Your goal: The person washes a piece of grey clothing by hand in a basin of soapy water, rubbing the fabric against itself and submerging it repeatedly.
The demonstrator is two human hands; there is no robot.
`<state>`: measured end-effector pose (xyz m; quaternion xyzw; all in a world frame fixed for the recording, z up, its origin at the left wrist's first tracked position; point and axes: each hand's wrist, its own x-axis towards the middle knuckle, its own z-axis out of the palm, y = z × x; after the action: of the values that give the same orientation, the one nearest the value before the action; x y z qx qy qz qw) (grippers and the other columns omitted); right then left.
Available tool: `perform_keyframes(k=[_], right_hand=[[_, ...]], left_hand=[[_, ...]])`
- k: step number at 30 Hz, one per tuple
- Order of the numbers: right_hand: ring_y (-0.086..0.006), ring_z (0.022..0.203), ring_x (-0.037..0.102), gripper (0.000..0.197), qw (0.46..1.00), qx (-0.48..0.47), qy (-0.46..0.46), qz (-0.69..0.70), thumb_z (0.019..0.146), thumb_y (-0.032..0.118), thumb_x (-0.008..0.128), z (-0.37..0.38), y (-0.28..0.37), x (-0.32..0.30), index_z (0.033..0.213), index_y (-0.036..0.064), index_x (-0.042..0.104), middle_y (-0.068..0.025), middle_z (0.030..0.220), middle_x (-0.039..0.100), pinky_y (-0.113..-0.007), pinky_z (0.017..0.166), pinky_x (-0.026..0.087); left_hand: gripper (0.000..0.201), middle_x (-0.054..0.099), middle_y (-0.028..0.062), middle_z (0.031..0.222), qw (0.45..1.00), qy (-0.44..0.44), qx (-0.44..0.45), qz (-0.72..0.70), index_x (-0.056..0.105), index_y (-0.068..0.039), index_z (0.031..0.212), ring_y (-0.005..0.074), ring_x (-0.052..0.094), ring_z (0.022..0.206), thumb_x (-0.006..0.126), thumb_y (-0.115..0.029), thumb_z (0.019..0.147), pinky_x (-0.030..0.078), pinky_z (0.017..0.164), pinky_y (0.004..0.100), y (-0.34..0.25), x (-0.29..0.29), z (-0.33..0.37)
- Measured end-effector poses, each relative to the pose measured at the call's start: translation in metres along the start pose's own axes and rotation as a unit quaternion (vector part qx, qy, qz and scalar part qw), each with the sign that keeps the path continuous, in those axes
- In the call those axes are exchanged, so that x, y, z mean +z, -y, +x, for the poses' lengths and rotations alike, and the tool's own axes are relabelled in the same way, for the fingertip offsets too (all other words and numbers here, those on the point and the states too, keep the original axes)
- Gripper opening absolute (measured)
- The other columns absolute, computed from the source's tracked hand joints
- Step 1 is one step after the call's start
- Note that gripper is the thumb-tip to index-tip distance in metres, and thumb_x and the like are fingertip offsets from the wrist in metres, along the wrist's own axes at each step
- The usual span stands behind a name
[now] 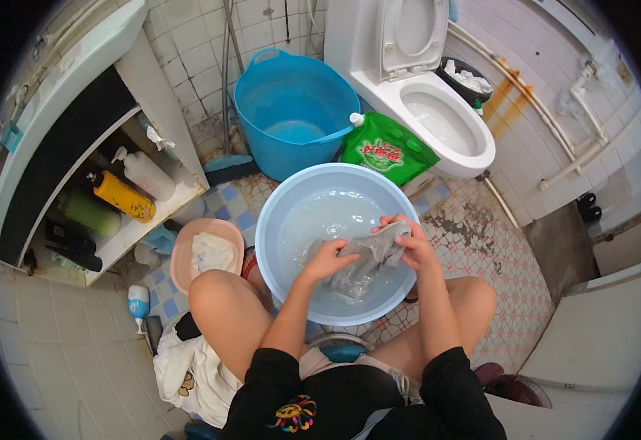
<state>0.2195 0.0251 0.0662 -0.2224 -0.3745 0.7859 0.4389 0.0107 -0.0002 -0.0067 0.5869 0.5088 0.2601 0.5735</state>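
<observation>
A wet grey cloth [368,258] is held over a light blue basin [267,253] of water, its lower part trailing in the water. My right hand [412,243] grips the cloth's upper right end, fingers bent round it. On the cloth's left side, my left hand [326,261] pinches it between thumb and fingers. The basin stands on the tiled floor between my knees. What kind of garment the cloth is, I cannot make out.
Behind the basin stand a tall blue tub [291,125], a green detergent pouch [386,150] and a white toilet [437,117]. To the left are a pink basin [182,257] holding white cloth, a shelf of bottles [141,174] and white clothing [199,374].
</observation>
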Motion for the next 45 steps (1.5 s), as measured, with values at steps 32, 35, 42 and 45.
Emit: perform_keyframes(k=[32, 35, 42, 45], right_hand=[[-0.029, 0.129, 0.02, 0.046, 0.867, -0.105, -0.092, -0.478, 0.091, 0.03, 0.037, 0.017, -0.125, 0.028, 0.128, 0.0015, 0.037, -0.0181, 0.135, 0.032, -0.034, 0.104, 0.019], [-0.0302, 0.127, 0.026, 0.046, 0.876, -0.144, -0.121, -0.443, 0.091, 0.031, 0.037, 0.018, -0.13, 0.031, 0.127, 0.0016, 0.038, -0.0184, 0.132, 0.036, -0.034, 0.103, 0.021], [-0.0304, 0.126, 0.028, 0.048, 0.886, -0.044, -0.151, -0.436, 0.091, 0.032, 0.036, 0.025, -0.106, 0.003, 0.129, 0.002, 0.036, -0.0191, 0.132, 0.036, -0.034, 0.103, 0.021], [-0.0295, 0.128, 0.024, 0.047, 0.839, -0.142, -0.044, -0.524, 0.091, 0.031, 0.037, 0.013, -0.13, 0.03, 0.129, 0.0023, 0.035, -0.0195, 0.132, 0.036, -0.035, 0.104, 0.02]], left_hand=[[0.05, 0.04, 0.009, 0.129, 0.858, -0.178, -0.063, -0.477, 0.034, -0.006, 0.129, 0.0219, 0.035, 0.119, 0.045, -0.03, 0.087, 0.025, 0.1, 0.034, 0.027, 0.041, 0.023], [0.042, 0.046, 0.0079, 0.119, 0.812, -0.154, -0.075, -0.558, 0.04, -0.004, 0.122, 0.0208, 0.042, 0.111, 0.043, -0.027, 0.088, 0.034, 0.094, 0.0351, 0.019, 0.035, 0.014], [0.047, 0.039, 0.0095, 0.129, 0.854, -0.111, 0.032, -0.506, 0.036, -0.004, 0.127, 0.0191, 0.034, 0.12, 0.043, -0.03, 0.089, 0.027, 0.099, 0.0334, 0.033, 0.062, 0.01], [0.057, 0.032, 0.0081, 0.134, 0.757, -0.152, -0.034, -0.635, 0.029, -0.004, 0.132, 0.0174, 0.027, 0.124, 0.047, -0.034, 0.087, 0.02, 0.103, 0.0335, 0.043, 0.031, 0.023]])
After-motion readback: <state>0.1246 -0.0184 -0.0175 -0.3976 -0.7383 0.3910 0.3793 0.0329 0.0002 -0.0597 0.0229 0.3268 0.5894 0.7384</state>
